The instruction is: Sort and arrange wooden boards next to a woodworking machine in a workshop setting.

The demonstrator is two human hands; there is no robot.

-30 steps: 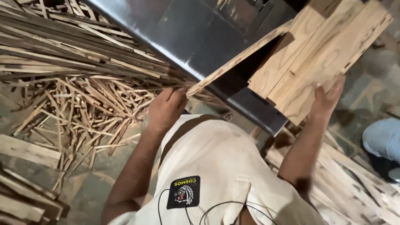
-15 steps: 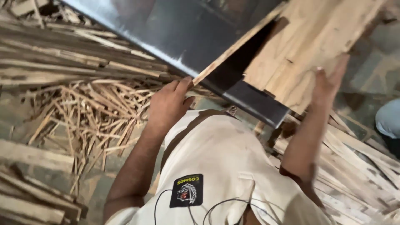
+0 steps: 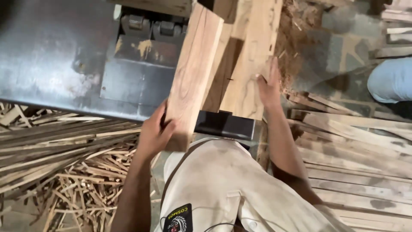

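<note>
Head view: left hand (image 3: 154, 133) clenched round the near end of a pale grained wooden plank (image 3: 193, 73) lying on the grey metal machine table (image 3: 56, 64); right hand (image 3: 269, 86) flat, ungripped, pressing a wider light wooden board (image 3: 251, 47) beside it. Risk: plank skewing, since only its end is gripped; loose thin wood strips (image 3: 77, 180) underfoot could trip.

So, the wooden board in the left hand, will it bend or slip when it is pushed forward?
The wooden board looks thick and solid, so it probably stays stiff. Its face seems rough-sawn, so the left hand likely grips its near end without slipping. It stands on edge against the wider plank under the right hand, so it might tip sideways.
</note>
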